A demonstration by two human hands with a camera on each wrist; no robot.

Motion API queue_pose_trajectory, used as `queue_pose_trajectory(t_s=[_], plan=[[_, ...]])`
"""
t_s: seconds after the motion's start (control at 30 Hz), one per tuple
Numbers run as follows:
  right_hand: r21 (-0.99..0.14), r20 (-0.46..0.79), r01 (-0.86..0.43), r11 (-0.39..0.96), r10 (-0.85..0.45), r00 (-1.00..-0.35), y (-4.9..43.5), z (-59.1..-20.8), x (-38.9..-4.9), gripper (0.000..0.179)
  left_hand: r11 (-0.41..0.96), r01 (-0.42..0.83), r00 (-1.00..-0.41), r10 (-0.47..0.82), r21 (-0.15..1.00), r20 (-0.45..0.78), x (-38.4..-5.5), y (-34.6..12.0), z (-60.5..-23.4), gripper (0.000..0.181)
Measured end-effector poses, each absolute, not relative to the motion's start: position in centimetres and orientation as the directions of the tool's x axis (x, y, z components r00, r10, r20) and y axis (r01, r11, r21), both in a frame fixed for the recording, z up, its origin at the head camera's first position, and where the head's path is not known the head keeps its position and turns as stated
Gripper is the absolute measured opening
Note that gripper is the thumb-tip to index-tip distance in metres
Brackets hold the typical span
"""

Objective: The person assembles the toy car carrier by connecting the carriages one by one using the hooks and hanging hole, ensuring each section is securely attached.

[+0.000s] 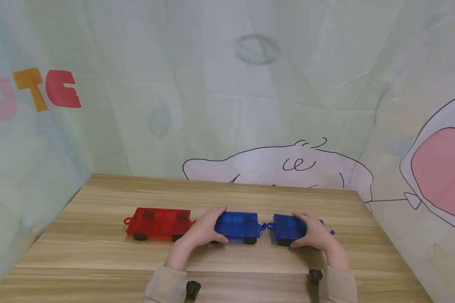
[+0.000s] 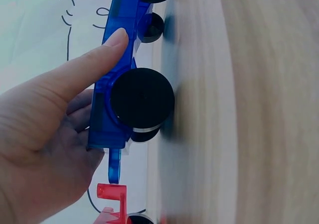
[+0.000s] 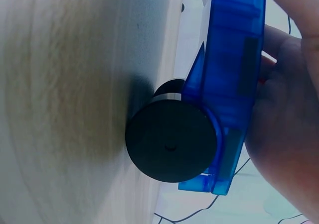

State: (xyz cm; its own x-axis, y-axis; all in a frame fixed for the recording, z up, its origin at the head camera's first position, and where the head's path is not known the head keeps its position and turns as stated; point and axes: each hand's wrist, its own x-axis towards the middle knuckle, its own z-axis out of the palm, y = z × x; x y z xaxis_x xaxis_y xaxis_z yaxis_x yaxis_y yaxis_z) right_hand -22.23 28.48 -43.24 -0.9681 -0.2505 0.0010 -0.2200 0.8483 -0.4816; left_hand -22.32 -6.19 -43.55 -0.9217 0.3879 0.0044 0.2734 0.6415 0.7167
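Observation:
Three see-through toy train cars with black wheels stand in a row on the wooden table (image 1: 98, 261). My left hand (image 1: 202, 229) grips the middle blue car (image 1: 239, 225) by its left end, thumb on the near side. In the left wrist view, that car's blue ring (image 2: 114, 167) is right by the red hook (image 2: 119, 196); I cannot tell whether they are linked. My right hand (image 1: 315, 233) holds the right blue car (image 1: 286, 226) across its right part. Between the blue cars, hook (image 1: 263, 227) and ring (image 1: 271, 226) lie end to end, close together.
The red car (image 1: 161, 223) stands at the left of the row, just left of my left hand, nobody touching it. Behind the table's back edge hangs a printed cloth (image 1: 227, 105), with more cloth on both sides.

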Motion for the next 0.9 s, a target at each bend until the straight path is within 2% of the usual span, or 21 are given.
queue_pose_trajectory(t_s=[0.9], plan=[[-0.499,-0.005,-0.222,0.838,-0.259,-0.966,28.46,-43.16,-22.31,0.095,0.634,0.269,-0.925,0.381,0.725,0.009,-22.56,-6.23,-43.57,0.088]])
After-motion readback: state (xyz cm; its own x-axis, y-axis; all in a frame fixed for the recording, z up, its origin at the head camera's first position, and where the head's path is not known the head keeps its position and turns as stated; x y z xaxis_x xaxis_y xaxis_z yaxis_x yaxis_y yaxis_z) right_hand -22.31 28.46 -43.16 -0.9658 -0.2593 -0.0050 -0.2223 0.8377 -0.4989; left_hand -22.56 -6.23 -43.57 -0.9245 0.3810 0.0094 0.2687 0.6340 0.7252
